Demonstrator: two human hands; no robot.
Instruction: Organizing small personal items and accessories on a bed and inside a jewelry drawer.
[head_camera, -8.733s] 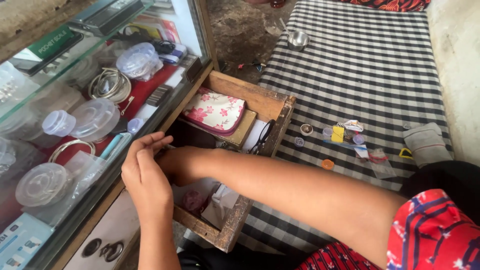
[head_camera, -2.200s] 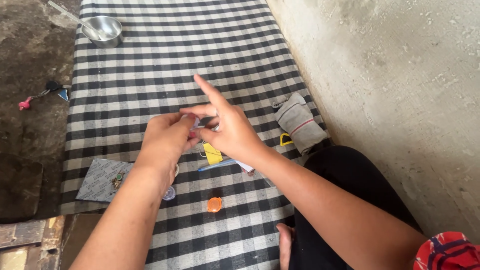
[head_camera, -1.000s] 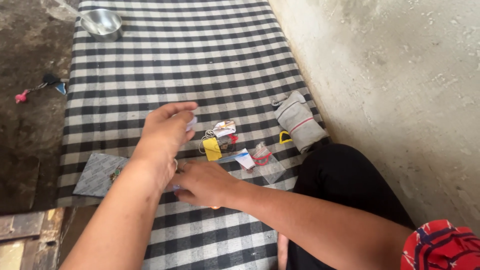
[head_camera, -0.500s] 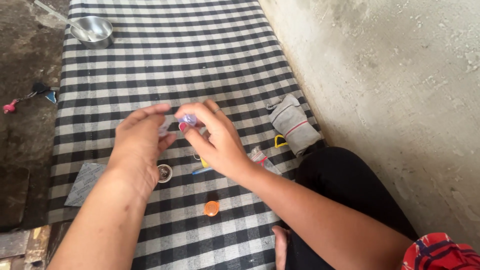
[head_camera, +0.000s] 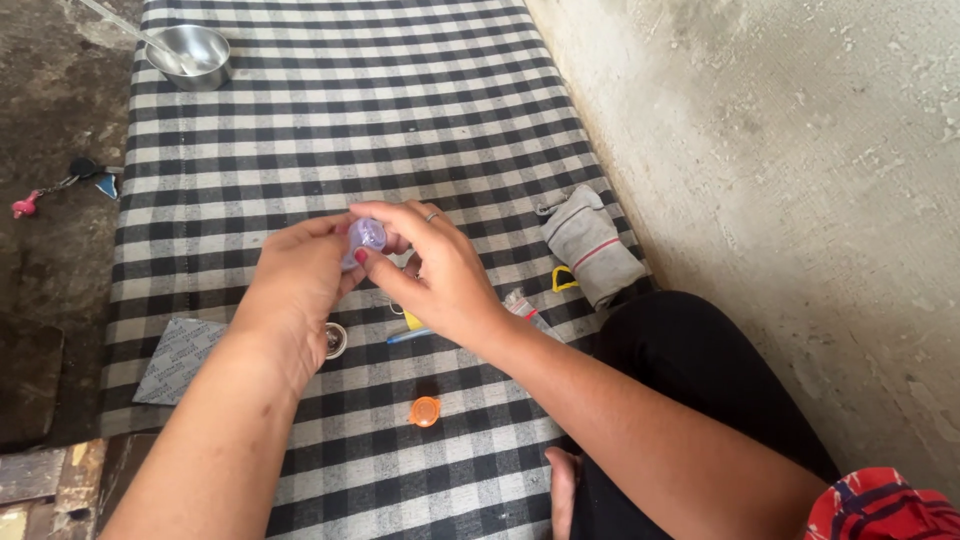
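Both hands have come together: left hand (head_camera: 300, 275) and right hand (head_camera: 435, 275) fingers now pinch the small clear container (head_camera: 366, 235) above the checked mat (head_camera: 400, 100).

Flat grey printed packet (head_camera: 178, 346) on the checked cloth (head_camera: 400, 90), left of both hands

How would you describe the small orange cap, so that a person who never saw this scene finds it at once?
Start at the black-and-white checked cloth that covers the floor. Look just below the two hands, toward the near edge, beside the person's black-clad knee. The orange cap lies there alone, small and round, the only orange thing on the cloth.
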